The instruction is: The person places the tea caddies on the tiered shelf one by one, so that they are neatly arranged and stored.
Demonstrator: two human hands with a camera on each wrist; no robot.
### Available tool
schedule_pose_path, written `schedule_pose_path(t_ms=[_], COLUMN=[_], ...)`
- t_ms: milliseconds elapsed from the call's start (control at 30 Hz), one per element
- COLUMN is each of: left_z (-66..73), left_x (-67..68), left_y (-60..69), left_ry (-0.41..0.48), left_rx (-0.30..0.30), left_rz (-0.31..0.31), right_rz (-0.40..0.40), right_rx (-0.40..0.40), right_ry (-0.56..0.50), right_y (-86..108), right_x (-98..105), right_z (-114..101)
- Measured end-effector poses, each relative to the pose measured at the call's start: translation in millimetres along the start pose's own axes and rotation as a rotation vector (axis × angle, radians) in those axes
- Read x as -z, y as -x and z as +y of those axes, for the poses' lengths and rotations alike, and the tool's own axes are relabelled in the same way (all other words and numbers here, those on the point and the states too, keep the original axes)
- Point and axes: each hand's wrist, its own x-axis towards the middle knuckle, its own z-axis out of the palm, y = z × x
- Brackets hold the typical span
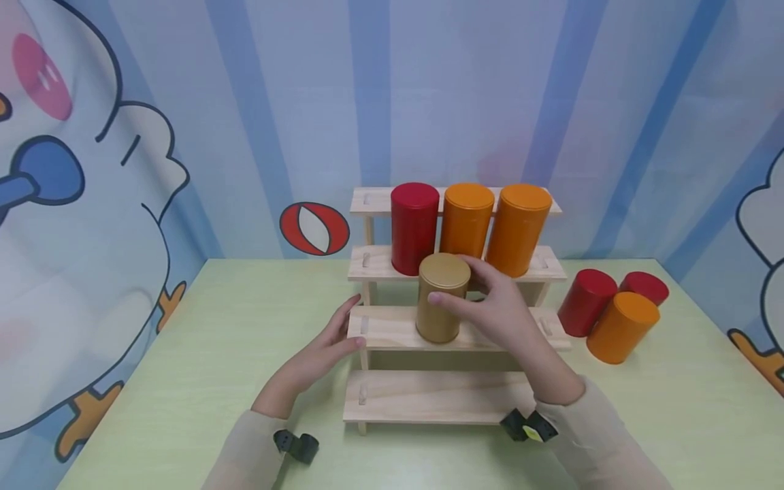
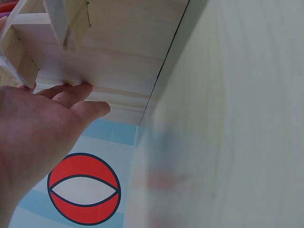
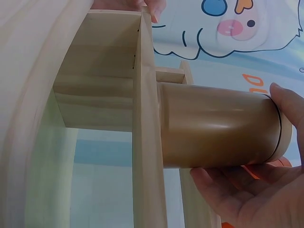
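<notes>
A gold cylindrical canister (image 1: pixel 438 309) stands upright on the second-lowest shelf of a stepped wooden rack (image 1: pixel 429 398). My right hand (image 1: pixel 503 309) holds it from the right, thumb on the near side and fingers around the back. In the right wrist view, the gold canister (image 3: pixel 218 126) has its base against the shelf board, with my right hand (image 3: pixel 256 194) around its lidded end. At the rack's left end, my left hand (image 1: pixel 318 364) touches the second-lowest shelf. The left wrist view shows that left hand (image 2: pixel 42 123) with its fingers extended against the wood.
A red canister (image 1: pixel 414 231) and two orange canisters, one at the right (image 1: pixel 517 231), stand on the shelf above. Right of the rack, an orange canister (image 1: pixel 621 330) and two red ones, the nearer (image 1: pixel 586 304), stand on the pale green table (image 1: pixel 245 306). A printed backdrop (image 1: pixel 306 102) hangs behind.
</notes>
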Motion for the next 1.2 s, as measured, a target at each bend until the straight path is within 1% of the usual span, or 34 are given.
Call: schedule_pose_path(t_ms=[200,333,433,567,700,900,1067,1200], left_z=[-0.2,0.8,2.5,4.6,5.4,3.6,3.1,3.7], left_x=[-0.7,-1.0,-1.1,-1.2,-1.2,-0.9,-0.7,-0.8], left_y=[0.4,0.3,0.4,0.9,1.4,1.3,1.3,1.7], left_ry=[0.006,-0.001,-0.001,0.007,0.009,0.012,0.005,0.01], left_rx=[-0.018,-0.019,-0.019,-0.019,-0.02,-0.023,-0.028,-0.034], left_rz=[-0.004,-0.003,-0.004,-0.003,-0.001,-0.01,-0.009,-0.011], right_rz=[0.016,0.033,0.041,0.058,0.092,0.142,0.191,0.219], right_rx=[0.015,0.016,0.041,0.092,0.14,0.184,0.21,0.193], right_ry=[0.007,0.012,-0.006,-0.014,-0.011,-0.005,0.032,0.111], right_y=[0.9,5.1,9.2,15.4,23.3,34.1,38.6,42.3], right_x=[3,10,17,29,43,64,82,96], right_z=[1,-3,-5,-9,-11,-6,3,9])
